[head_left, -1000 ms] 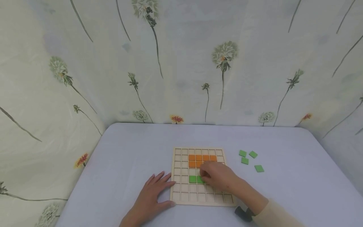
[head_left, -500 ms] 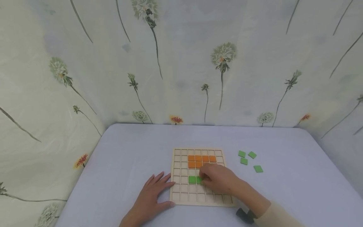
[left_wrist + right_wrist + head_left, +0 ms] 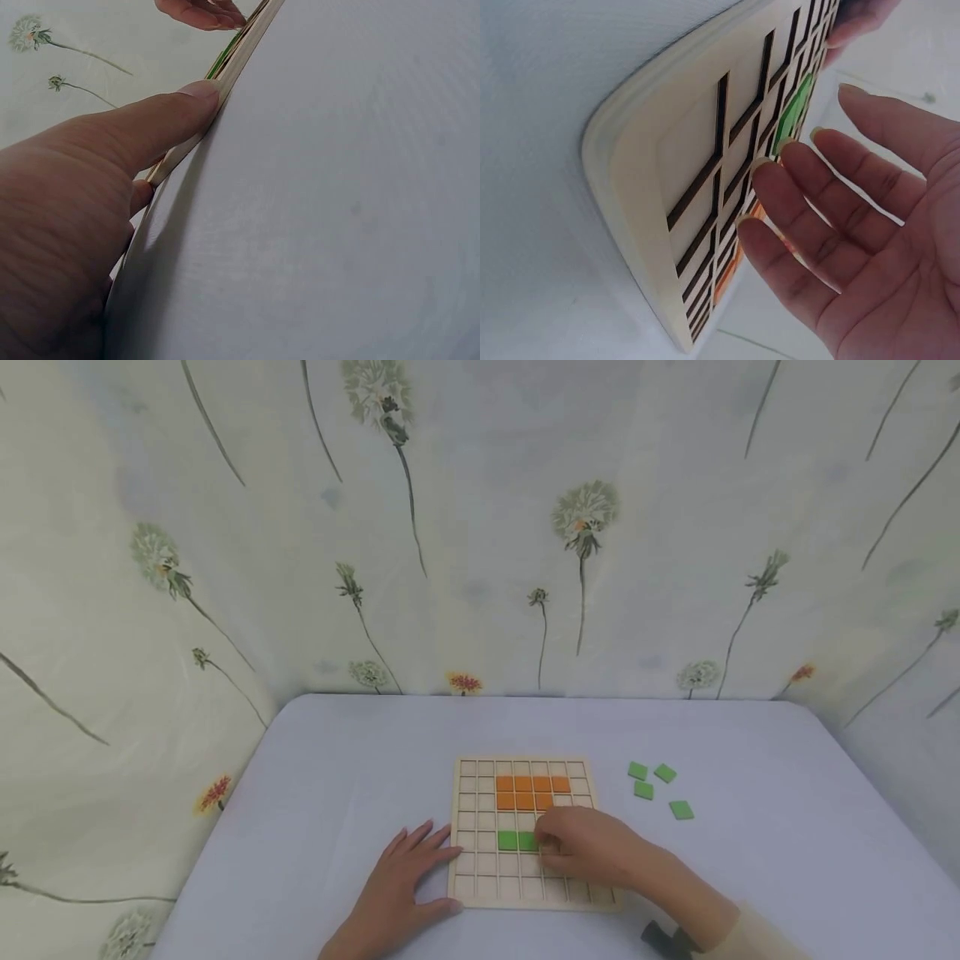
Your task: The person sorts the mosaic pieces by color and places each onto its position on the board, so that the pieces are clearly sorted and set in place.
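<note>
A wooden grid board (image 3: pixel 480 793) lies on the table with two rows of orange tiles (image 3: pixel 525 792) and two green tiles (image 3: pixel 516 841) set in it. My right hand (image 3: pixel 558 847) lies over the board's near right part, its fingertips at the second green tile. In the right wrist view its fingers (image 3: pixel 795 187) are straight and touch the board (image 3: pixel 705 150) beside a green tile (image 3: pixel 795 112). My left hand (image 3: pixel 420 860) rests flat on the table, fingers at the board's left edge. In the left wrist view its thumb (image 3: pixel 150 127) presses the board's rim (image 3: pixel 232 67).
Several loose green tiles (image 3: pixel 654 787) lie on the pale table (image 3: pixel 337 760) to the right of the board. Flower-patterned cloth walls (image 3: pixel 480 527) close off the table's back and sides. A dark wrist mount (image 3: pixel 663 939) shows on my right forearm.
My right hand has drawn slightly toward me, uncovering a third orange tile in the second row. My left hand has not moved. The view has tilted a little.
</note>
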